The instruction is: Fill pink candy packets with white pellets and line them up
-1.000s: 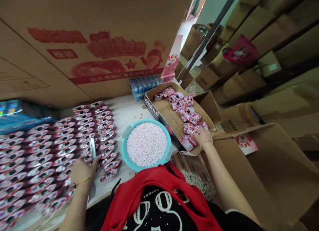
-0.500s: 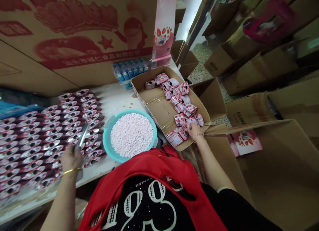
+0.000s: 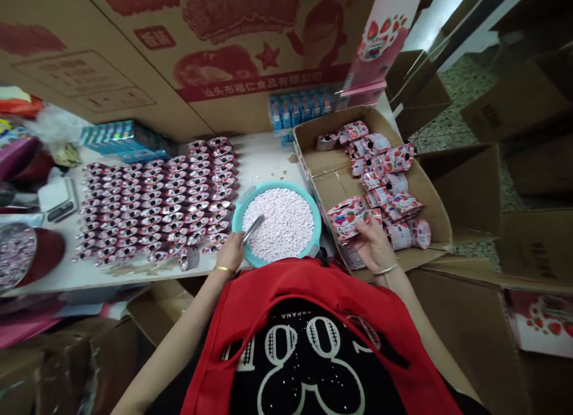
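My left hand (image 3: 231, 252) is closed round a metal scoop (image 3: 253, 228) whose tip rests over the small pink-white candies in a teal basin (image 3: 314, 209). My right hand (image 3: 374, 243) grips a strawberry-printed packet (image 3: 346, 218) at the near end of an open cardboard box (image 3: 432, 203), which holds several more such packets. Rows of dark red and silver packets (image 3: 156, 200) lie flat on the white table (image 3: 264, 158) left of the basin.
Large printed cartons (image 3: 201, 51) stand behind the table, with blue packs (image 3: 301, 107) at their foot. A pink strawberry display box (image 3: 382, 39) stands at the back right. Open cartons (image 3: 474, 182) fill the floor on the right. A red bowl of wrappers (image 3: 22, 254) sits far left.
My left hand has swung the scoop from over the rows of packets to the basin. My right hand has lifted a packet from the box. The view has shifted left.
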Demonstrator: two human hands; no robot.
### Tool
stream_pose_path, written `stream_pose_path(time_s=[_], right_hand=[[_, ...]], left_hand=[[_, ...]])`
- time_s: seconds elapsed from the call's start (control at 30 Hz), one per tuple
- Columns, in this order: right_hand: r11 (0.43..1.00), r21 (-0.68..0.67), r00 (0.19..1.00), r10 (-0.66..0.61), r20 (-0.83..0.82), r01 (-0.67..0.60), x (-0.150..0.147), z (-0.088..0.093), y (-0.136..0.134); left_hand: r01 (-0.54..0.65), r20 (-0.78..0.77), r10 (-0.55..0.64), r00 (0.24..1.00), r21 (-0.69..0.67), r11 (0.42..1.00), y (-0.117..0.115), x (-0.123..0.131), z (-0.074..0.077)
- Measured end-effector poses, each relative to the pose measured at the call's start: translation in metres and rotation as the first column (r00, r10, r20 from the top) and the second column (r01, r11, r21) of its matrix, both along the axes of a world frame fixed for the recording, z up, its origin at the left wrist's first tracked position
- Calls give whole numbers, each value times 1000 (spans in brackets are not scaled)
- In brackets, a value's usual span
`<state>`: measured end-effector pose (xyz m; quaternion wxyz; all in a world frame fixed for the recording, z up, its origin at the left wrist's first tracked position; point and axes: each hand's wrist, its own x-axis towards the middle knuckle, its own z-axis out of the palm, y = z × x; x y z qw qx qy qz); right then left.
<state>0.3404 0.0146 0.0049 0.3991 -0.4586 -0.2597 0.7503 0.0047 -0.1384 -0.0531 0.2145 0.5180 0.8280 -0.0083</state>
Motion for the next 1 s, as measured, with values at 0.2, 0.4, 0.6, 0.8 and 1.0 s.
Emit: stream_pose_path(time_s=[0.2, 0.4, 0.6, 0.8, 1.0], right_hand=[[981, -86, 984, 173, -52, -177, -50, -28, -20], [941, 154, 943, 269, 197, -301, -66, -52, -18], [892, 299, 899, 213, 384, -339, -72, -63, -14], [850, 368, 836, 139, 531, -376, -73, -64, -17], [743, 446, 703, 47, 709, -499, -75, -64, -18]], left_hand=[[251, 9, -252, 968, -110, 962, 20, -7, 3], [253, -118, -268, 956, -127, 959, 11, -40, 31], [277, -106, -302, 947, -204, 939, 25, -29, 13], [298, 94, -294, 951, -40, 954, 69, 5, -43], [278, 290, -309, 906, 142, 950, 60, -11, -48]])
